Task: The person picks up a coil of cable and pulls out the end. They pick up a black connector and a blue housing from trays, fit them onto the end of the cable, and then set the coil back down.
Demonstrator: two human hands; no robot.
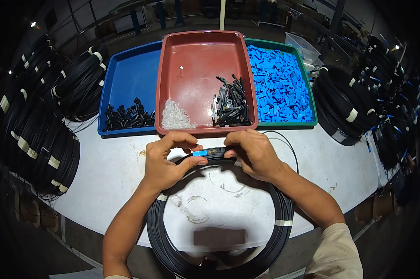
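Left hand (165, 158) and right hand (254, 153), fingers pinched on a small blue-and-black connector (209, 152), above a black cable coil (219, 218) at the white table's (112, 181) near edge; red tray (205, 79), blue tray (128, 88) and green tray (284, 83) along the far edge

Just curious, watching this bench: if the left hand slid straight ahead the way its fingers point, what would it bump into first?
Its fingers point right, so the left hand would probably first meet the small blue-and-black connector it pinches, then the right hand just beyond.
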